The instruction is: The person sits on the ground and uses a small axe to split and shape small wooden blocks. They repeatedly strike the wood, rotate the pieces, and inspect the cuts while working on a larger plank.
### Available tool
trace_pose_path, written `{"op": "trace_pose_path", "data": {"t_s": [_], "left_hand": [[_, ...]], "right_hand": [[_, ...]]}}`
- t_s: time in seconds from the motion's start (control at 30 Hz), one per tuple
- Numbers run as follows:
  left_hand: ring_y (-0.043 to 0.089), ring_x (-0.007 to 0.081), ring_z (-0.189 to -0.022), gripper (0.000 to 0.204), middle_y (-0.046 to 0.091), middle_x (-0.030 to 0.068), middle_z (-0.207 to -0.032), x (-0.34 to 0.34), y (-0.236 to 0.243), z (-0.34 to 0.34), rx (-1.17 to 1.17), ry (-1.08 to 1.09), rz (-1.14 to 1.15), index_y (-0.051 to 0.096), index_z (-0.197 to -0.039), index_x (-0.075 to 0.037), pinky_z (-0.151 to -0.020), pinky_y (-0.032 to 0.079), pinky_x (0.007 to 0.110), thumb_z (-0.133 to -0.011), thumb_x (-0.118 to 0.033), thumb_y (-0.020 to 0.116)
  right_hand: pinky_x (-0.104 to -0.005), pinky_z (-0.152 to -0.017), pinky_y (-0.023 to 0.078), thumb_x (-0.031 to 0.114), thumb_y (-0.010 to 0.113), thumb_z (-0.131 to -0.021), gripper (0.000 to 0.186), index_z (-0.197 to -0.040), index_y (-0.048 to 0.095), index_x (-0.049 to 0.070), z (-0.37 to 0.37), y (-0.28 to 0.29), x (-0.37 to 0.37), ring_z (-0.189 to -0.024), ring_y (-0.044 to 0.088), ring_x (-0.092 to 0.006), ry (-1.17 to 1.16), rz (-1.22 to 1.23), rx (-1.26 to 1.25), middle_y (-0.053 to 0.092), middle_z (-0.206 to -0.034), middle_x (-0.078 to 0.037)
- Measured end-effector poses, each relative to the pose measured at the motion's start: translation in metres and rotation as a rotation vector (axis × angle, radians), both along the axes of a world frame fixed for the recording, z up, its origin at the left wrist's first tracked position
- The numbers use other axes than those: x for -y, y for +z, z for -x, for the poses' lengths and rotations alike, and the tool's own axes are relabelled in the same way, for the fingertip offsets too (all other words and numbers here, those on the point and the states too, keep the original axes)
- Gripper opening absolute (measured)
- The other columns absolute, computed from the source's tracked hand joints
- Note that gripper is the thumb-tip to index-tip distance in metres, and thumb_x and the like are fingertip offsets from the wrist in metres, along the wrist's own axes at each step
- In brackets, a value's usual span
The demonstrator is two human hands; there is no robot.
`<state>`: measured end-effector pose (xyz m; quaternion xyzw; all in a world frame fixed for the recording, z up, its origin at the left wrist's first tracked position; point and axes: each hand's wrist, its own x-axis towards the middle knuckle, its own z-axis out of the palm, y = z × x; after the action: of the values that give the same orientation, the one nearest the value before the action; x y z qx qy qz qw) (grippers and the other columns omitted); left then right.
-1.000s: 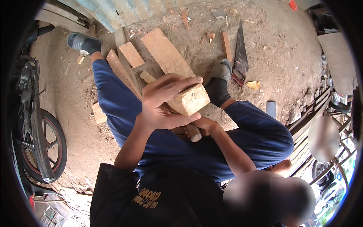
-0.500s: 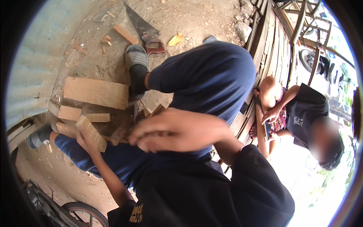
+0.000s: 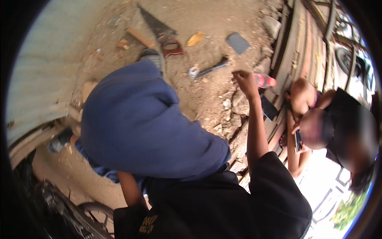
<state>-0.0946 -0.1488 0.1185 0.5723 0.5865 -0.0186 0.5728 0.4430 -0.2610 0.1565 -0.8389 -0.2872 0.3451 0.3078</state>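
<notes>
My right hand [image 3: 244, 82] is raised over the ground on the right, fingers loosely bent and apart, with nothing visible in them. Just left of it on the dirt lies a long dark tool [image 3: 213, 69], perhaps a hammer, with a shiny piece at its left end. A clear bottle with a red cap [image 3: 264, 81] lies right beside or behind the hand; whether they touch I cannot tell. My left hand is hidden behind my bent blue-trousered knee; only the left forearm [image 3: 130, 189] shows. The knee also covers most of the wood blocks, leaving one block's edge [image 3: 88, 88] in view.
A handsaw [image 3: 161, 32], a wood strip [image 3: 141, 37], a yellow leaf [image 3: 195, 38] and a dark flat piece [image 3: 238, 43] lie on the dirt ahead. Stones [image 3: 271, 27] edge a plank platform [image 3: 304, 47] where another person sits holding a phone. A motorbike wheel [image 3: 97, 217] stands lower left.
My right hand has swung from above the wood blocks out to the right. My knee has shifted left in view, now hiding my left hand and the wood block it held.
</notes>
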Motion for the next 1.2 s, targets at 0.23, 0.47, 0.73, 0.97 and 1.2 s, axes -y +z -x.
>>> {"op": "trace_pose_path", "data": {"t_s": [0.23,0.47,0.73,0.97,1.2], "left_hand": [[0.059,0.0148,-0.089,0.046,0.068,0.009,-0.101,-0.003,0.01,-0.002,0.045,0.183,0.029,0.065,-0.121,0.006,-0.082,0.049,0.032,-0.105,-0.037,0.058],[0.061,0.0116,-0.087,0.042,0.07,0.0076,-0.098,-0.016,0.021,-0.002,0.039,0.317,-0.158,0.065,-0.122,0.005,-0.079,0.051,0.029,-0.105,-0.032,0.058],[0.061,0.0139,-0.107,0.034,0.069,0.0089,-0.116,-0.029,0.043,0.0,0.321,0.491,-0.592,0.062,-0.132,0.002,-0.094,0.049,0.029,-0.099,-0.009,0.063],[0.063,0.0197,-0.109,0.045,0.067,0.0113,-0.12,-0.025,0.045,-0.001,0.45,0.555,-0.755,0.061,-0.132,0.003,-0.096,0.049,0.033,-0.096,-0.023,0.069],[0.063,0.0209,-0.113,0.073,0.066,0.0129,-0.125,-0.013,0.076,-0.011,0.593,0.637,-0.914,0.06,-0.13,0.005,-0.098,0.048,0.035,-0.094,-0.058,0.065]], "right_hand": [[-0.0329,-0.062,0.056,0.019,0.068,-0.092,0.022,-0.108,0.076,0.005,0.048,-0.12,-0.028,-0.067,0.072,-0.0184,0.153,-0.019,0.151,0.076,-0.085,-0.015],[-0.0487,-0.084,0.055,0.022,0.061,-0.091,0.025,-0.102,0.077,0.005,0.075,-0.14,-0.089,-0.094,0.07,-0.0426,0.321,0.055,0.318,0.073,-0.096,-0.024],[-0.0513,-0.085,0.055,0.031,0.066,-0.082,0.028,-0.096,0.08,0.012,0.072,-0.186,-0.104,-0.095,0.07,-0.0449,0.285,0.275,0.442,0.072,-0.096,-0.025],[-0.048,-0.081,0.055,0.03,0.066,-0.083,0.027,-0.096,0.079,0.011,0.062,-0.183,-0.107,-0.091,0.07,-0.0405,0.314,0.3,0.485,0.072,-0.093,-0.022],[-0.0447,-0.077,0.055,0.029,0.067,-0.084,0.026,-0.097,0.079,0.01,0.055,-0.169,-0.103,-0.086,0.07,-0.0361,0.284,0.277,0.499,0.072,-0.09,-0.02]]}}
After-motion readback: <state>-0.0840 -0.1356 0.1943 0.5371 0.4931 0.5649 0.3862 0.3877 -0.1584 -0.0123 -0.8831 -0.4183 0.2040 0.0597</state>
